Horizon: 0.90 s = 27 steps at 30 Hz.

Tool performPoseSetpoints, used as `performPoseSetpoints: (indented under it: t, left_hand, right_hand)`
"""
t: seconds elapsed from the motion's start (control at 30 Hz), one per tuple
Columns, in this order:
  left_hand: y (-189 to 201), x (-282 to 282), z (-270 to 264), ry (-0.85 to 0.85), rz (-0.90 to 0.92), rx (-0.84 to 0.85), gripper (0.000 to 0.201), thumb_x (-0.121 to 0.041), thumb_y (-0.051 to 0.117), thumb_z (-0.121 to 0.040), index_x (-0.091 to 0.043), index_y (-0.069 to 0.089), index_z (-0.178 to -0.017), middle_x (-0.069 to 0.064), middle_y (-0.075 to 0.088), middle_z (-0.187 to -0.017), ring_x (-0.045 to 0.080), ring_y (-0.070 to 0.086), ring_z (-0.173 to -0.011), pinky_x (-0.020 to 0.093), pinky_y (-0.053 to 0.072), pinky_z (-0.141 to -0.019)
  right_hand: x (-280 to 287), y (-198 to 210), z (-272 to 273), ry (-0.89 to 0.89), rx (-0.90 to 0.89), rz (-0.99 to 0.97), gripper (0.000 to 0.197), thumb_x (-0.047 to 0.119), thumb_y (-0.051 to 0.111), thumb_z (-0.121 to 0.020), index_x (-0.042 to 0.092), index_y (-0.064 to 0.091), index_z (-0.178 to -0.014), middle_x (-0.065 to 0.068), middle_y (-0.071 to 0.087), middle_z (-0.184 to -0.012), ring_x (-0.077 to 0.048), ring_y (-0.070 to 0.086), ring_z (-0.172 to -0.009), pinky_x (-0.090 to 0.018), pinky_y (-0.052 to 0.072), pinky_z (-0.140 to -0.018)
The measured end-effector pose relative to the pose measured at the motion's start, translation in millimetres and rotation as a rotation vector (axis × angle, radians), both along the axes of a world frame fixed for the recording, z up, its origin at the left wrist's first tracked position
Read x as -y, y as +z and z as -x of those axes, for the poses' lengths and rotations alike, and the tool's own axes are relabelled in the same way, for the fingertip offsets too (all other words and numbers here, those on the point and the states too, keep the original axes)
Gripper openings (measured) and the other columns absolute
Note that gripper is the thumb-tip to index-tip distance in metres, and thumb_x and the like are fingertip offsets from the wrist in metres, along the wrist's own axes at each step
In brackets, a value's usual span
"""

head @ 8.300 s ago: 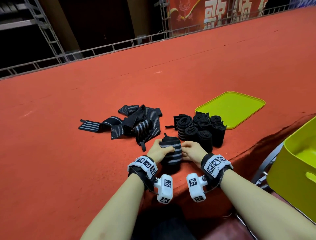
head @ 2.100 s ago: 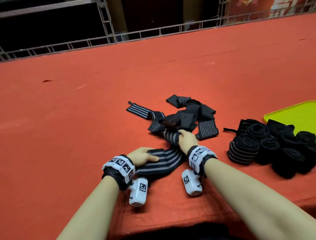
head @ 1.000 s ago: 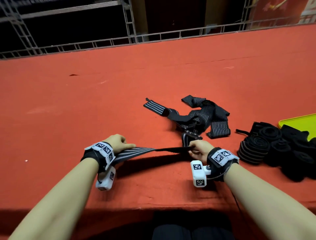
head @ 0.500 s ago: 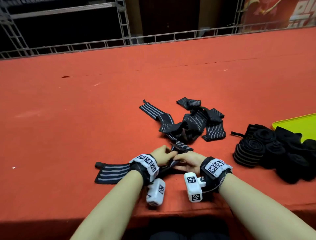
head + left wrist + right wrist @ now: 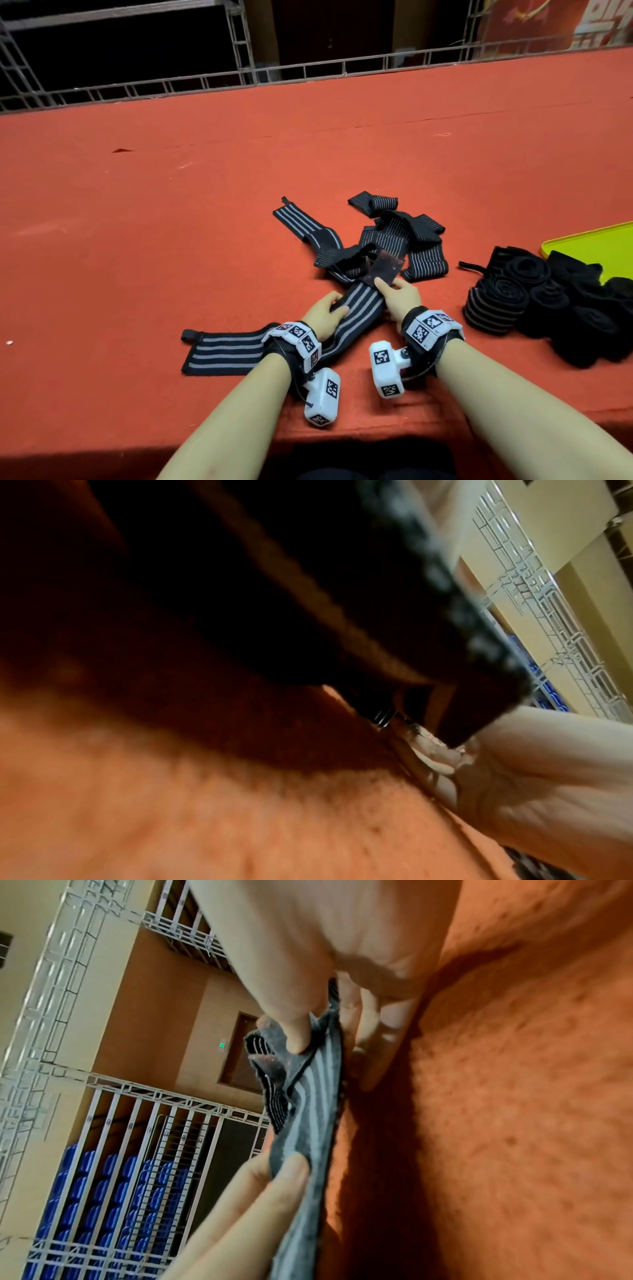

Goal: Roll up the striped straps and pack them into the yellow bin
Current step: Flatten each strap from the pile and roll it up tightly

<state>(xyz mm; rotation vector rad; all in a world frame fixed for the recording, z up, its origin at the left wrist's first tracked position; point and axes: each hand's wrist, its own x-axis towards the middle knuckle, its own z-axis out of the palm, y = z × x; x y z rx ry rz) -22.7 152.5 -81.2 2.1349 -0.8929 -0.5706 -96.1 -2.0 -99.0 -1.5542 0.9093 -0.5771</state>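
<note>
One black strap with grey stripes [image 5: 359, 301] lies flat on the red table, its far left end [image 5: 222, 353] free. My left hand [image 5: 330, 305] holds the strap's middle, thumb on top. My right hand [image 5: 387, 286] pinches the strap's other end by its rough dark patch [image 5: 387, 270]. In the right wrist view the thumb [image 5: 298, 1039] presses the folded end of the strap [image 5: 308, 1137] against the fingers. The left wrist view is dark and blurred, with the strap [image 5: 308, 588] overhead. The yellow bin is out of view.
A tangle of loose striped straps [image 5: 404, 236] lies just beyond my hands. Several rolled straps [image 5: 548, 308] stand in a cluster at the right, beside a yellow-green tray [image 5: 599, 246]. A metal railing [image 5: 308, 72] runs along the table's far edge.
A second ago the strap hung stretched between my hands. The left hand has since dropped its end on the table and moved to the middle; the right hand now holds the patch end.
</note>
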Motion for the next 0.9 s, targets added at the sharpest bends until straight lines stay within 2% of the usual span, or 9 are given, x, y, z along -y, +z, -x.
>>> performPoseSetpoints:
  t: [0.17,0.3,0.37,0.5,0.57,0.67,0.8,0.83,0.9]
  left_hand:
    - [-1,4,-3,-0.086,-0.037,0.020,0.025,-0.020,0.048,-0.097,-0.009,0.051,-0.120,0.007,0.061,-0.118,0.020,0.056,-0.107,0.020,0.035,-0.088]
    - [0,9,-3,-0.126,-0.170,0.012,0.042,-0.017,0.046,-0.097,-0.015,0.041,-0.138,0.004,0.052,-0.136,0.022,0.048,-0.125,0.023,0.033,-0.102]
    - [2,14,-5,-0.119,-0.209,-0.014,0.054,-0.009,0.048,-0.092,-0.018,0.035,-0.143,0.004,0.048,-0.141,0.019,0.047,-0.127,0.022,0.033,-0.103]
    - [13,31,-9,0.000,-0.212,0.074,0.046,-0.010,0.051,-0.088,-0.013,0.047,-0.134,0.006,0.057,-0.129,0.021,0.054,-0.117,0.024,0.040,-0.095]
    - [15,39,-9,0.077,-0.140,0.114,0.032,-0.020,0.054,-0.091,-0.011,0.055,-0.122,0.006,0.063,-0.120,0.022,0.058,-0.110,0.026,0.041,-0.090]
    - [9,45,-6,0.140,-0.066,0.125,0.021,-0.021,0.054,-0.092,-0.013,0.056,-0.111,0.007,0.067,-0.104,0.025,0.063,-0.096,0.031,0.047,-0.084]
    - [6,47,1,-0.033,-0.158,0.124,0.045,-0.010,0.046,-0.092,-0.019,0.043,-0.136,0.010,0.063,-0.118,0.028,0.060,-0.106,0.029,0.044,-0.088]
    - [9,46,4,-0.085,-0.181,0.142,0.051,-0.008,0.045,-0.090,-0.022,0.039,-0.139,0.011,0.064,-0.115,0.029,0.061,-0.099,0.029,0.045,-0.082]
    - [14,48,10,-0.183,-0.218,0.178,0.059,-0.006,0.043,-0.087,-0.028,0.033,-0.140,0.010,0.062,-0.088,0.025,0.058,-0.070,0.030,0.041,-0.060]
  right_hand:
    - [5,0,7,-0.052,-0.014,0.052,0.019,0.024,0.066,-0.088,0.011,0.070,-0.100,-0.001,0.065,-0.088,-0.020,0.061,-0.086,-0.039,0.052,-0.085]
    - [12,-4,10,-0.104,-0.044,-0.172,0.014,0.024,0.063,-0.090,0.012,0.069,-0.097,-0.009,0.064,-0.085,-0.025,0.063,-0.075,-0.030,0.055,-0.050]
    - [9,-5,8,-0.061,-0.061,-0.194,0.019,0.022,0.060,-0.091,0.006,0.070,-0.096,-0.012,0.065,-0.089,-0.023,0.061,-0.069,-0.028,0.052,-0.054]
    - [1,-13,12,0.014,-0.098,-0.105,0.031,0.022,0.059,-0.092,-0.006,0.063,-0.080,-0.013,0.060,-0.076,-0.024,0.061,-0.065,-0.039,0.056,-0.071]
    - [-1,-15,17,0.055,-0.042,-0.140,0.026,0.019,0.057,-0.094,0.002,0.057,-0.074,-0.015,0.058,-0.078,-0.022,0.063,-0.064,-0.031,0.057,-0.068]
    - [2,-11,22,0.089,0.144,-0.370,0.016,0.011,0.052,-0.096,-0.002,0.059,-0.090,-0.019,0.060,-0.092,-0.022,0.064,-0.072,-0.021,0.056,-0.059]
    - [5,6,26,0.049,0.314,-0.678,0.020,0.028,0.053,-0.096,0.011,0.057,-0.105,-0.009,0.066,-0.099,-0.024,0.065,-0.092,-0.031,0.054,-0.073]
    - [6,7,27,0.064,0.318,-0.687,0.021,0.029,0.056,-0.094,0.012,0.058,-0.106,-0.007,0.067,-0.099,-0.022,0.065,-0.092,-0.032,0.054,-0.072]
    - [5,8,29,0.094,0.299,-0.658,0.018,0.018,0.062,-0.090,0.006,0.063,-0.103,-0.011,0.069,-0.094,-0.022,0.067,-0.083,-0.028,0.055,-0.064]
